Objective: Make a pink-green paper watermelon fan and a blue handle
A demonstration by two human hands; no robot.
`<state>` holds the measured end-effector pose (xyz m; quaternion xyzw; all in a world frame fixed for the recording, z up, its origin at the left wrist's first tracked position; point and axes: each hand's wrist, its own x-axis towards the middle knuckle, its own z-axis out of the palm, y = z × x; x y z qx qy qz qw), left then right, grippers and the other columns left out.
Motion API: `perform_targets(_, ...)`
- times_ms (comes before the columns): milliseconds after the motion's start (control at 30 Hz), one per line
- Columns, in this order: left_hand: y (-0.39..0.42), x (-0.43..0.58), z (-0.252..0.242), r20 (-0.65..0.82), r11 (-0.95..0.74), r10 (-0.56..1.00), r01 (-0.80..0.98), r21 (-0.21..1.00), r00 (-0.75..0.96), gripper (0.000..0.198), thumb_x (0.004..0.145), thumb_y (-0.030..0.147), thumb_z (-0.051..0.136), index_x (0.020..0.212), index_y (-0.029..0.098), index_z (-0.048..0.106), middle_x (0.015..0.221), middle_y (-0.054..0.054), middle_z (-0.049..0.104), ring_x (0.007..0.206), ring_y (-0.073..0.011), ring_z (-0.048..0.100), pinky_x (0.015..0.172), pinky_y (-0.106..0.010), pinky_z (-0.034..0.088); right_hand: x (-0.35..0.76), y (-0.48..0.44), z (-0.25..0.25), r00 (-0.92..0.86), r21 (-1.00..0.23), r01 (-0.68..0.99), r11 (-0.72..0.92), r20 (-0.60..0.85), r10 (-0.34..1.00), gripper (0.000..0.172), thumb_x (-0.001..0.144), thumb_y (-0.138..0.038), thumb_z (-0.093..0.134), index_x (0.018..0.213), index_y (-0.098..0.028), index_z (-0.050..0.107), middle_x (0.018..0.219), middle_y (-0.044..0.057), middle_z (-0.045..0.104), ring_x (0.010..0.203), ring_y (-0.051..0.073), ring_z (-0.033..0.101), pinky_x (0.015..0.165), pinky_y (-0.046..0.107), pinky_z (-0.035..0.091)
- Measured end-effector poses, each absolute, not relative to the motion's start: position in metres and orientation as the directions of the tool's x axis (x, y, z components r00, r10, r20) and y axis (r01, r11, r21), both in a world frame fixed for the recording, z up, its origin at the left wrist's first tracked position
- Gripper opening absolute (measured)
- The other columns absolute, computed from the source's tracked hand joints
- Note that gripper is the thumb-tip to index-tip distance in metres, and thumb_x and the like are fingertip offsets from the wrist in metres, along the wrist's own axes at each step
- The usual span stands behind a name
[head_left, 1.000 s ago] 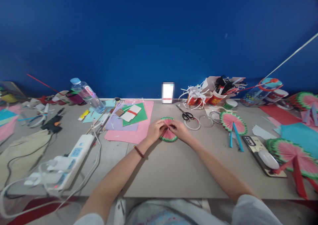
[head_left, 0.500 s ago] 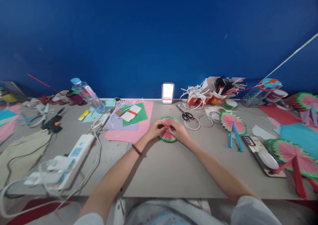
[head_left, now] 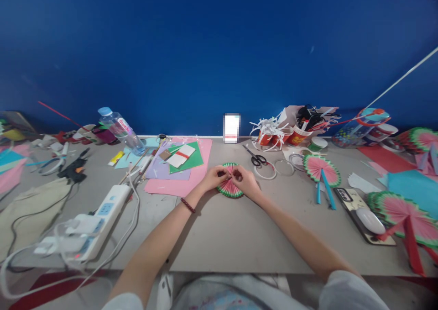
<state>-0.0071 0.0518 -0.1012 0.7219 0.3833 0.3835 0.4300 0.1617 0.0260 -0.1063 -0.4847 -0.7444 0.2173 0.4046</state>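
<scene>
Close beyond the right hand lie black-handled scissors, with a flat white ring-shaped roll by their handles. Near the left hand, a smooth pink paper sheet carries overlapping purple and green sheets. Farther left, a long white plastic power strip trails looping cords, and a clear, blue-capped plastic bottle leans. To the right rests a pink fan with green scalloped edging and blue paper handles. Between the hands, on the grey desk, is a round, pleated pink paper disc with a green rim, its folds radiating outward; both hands pinch it near its centre.
</scene>
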Motion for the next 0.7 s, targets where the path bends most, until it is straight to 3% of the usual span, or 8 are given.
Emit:
perform_targets(233,0.0547,-0.0075,-0.1019,0.241,-0.359,0.875,0.229,0.905,0.421,0.029,0.076,0.044,0.065,0.071,0.016,0.068,0.073,-0.005,0.065,0.072,-0.0164,0.059,0.068,-0.028,0.046,0.1609,0.0229,-0.1056,-0.267,-0.627,0.568,0.533,0.472,0.840,0.023,0.078,-0.009,0.046,0.089,-0.021,0.063,0.085,0.004,0.067,0.077,0.017,0.061,0.072,0.027,0.047)
perform_targets(700,0.0575,-0.0034,-0.1094,0.238,-0.373,0.892,0.329,0.868,0.384,0.019,0.078,0.032,0.065,0.070,0.016,0.069,0.071,-0.004,0.065,0.071,-0.0165,0.058,0.066,-0.027,0.044,0.1606,0.0232,-0.1084,-0.228,-0.631,0.604,0.487,0.448,0.864,0.024,0.076,-0.006,0.045,0.084,-0.020,0.063,0.081,0.004,0.066,0.075,0.018,0.059,0.068,0.027,0.045)
